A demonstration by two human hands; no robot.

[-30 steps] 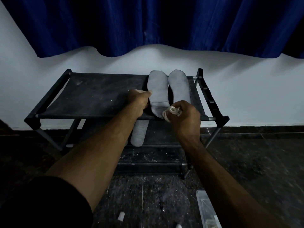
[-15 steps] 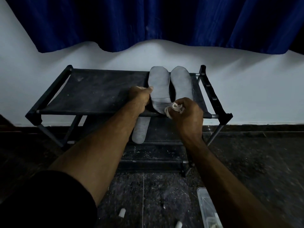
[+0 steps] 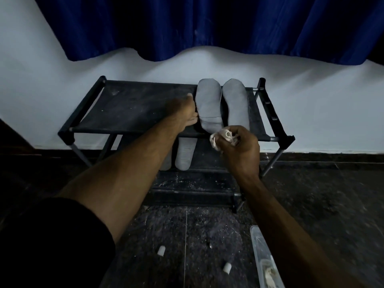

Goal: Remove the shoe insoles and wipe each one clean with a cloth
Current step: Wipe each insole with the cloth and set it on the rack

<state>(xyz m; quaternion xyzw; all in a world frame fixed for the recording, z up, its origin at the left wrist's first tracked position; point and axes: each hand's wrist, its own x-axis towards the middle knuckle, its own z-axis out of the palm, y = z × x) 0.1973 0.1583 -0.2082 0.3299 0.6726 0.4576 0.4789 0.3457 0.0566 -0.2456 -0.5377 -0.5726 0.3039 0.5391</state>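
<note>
I see two grey insoles on the top shelf of the shoe rack, right of centre: the left insole and the right insole side by side. My left hand, fingers extended, rests at the left insole's edge. My right hand clenches a bunched white cloth just near its heel. Another grey insole lies on the lower shelf.

Two grey insoles lie on the rack.
</note>
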